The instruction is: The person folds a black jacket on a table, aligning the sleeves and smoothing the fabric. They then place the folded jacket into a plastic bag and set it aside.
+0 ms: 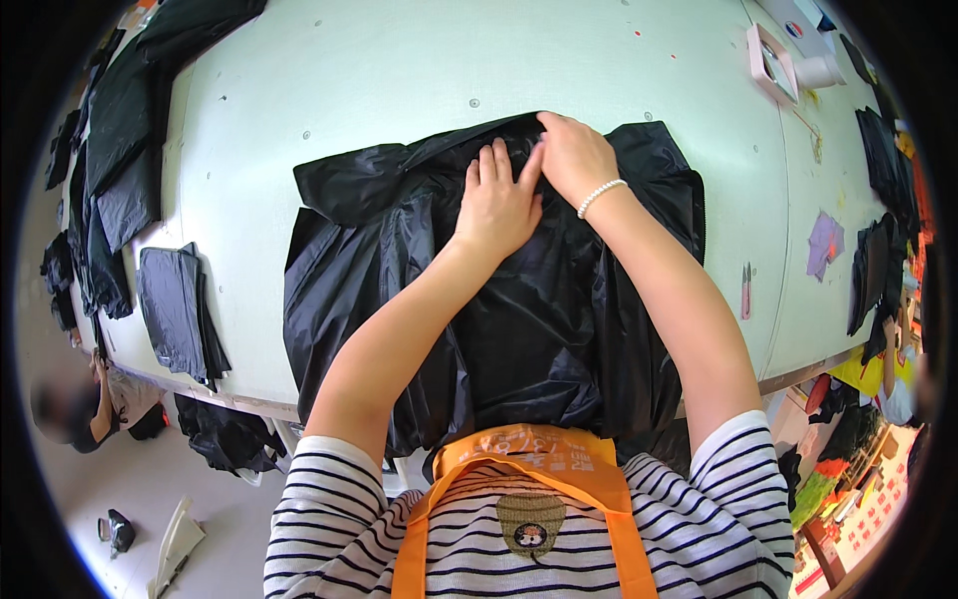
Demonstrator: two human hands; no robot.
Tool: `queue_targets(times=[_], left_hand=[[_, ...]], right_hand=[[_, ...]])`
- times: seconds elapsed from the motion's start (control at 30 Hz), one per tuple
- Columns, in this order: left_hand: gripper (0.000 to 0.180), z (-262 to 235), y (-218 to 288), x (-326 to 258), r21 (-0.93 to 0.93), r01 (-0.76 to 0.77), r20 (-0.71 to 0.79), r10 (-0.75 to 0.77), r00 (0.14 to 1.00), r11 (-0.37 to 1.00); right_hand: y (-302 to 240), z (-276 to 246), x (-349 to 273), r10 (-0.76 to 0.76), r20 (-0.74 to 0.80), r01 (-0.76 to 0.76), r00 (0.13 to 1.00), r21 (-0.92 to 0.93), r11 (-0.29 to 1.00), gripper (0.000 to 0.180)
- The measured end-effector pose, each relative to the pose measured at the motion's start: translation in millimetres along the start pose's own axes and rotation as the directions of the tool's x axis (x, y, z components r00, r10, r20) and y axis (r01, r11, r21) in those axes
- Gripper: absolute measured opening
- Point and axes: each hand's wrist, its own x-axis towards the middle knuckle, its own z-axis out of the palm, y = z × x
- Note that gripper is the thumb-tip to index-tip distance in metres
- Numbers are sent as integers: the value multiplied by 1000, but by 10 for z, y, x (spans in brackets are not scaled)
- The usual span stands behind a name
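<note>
A shiny black garment (529, 334) of thin fabric, its kind unclear amid the folds, lies spread in front of me. Its near edge hangs toward my orange apron (529, 449). My left hand (499, 205) rests palm down on the fabric just below the far edge, fingers stretched out. Beside it, my right hand (579, 158) pinches the garment's far edge between thumb and fingers. The two hands nearly touch. Part of the cloth under my right hand and forearm is hidden.
On the pale table (399, 60), folded black pieces (175, 309) and a long black heap (130, 150) lie left. Rightward are a small pink-handled blade (745, 292), a purple scrap (825, 245) and a pink-framed tray (773, 65). Another person (75, 404) is at far left.
</note>
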Motion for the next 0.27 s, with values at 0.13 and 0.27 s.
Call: queue_targets(times=[0.13, 0.27], left_hand=[[65, -51, 192, 131, 111, 86, 97, -97, 991, 990], [71, -44, 345, 317, 301, 69, 271, -154, 950, 951]], right_hand=[[190, -71, -165, -36, 17, 37, 999, -79, 996, 27], [161, 15, -241, 4, 17, 0, 1000, -227, 974, 28]])
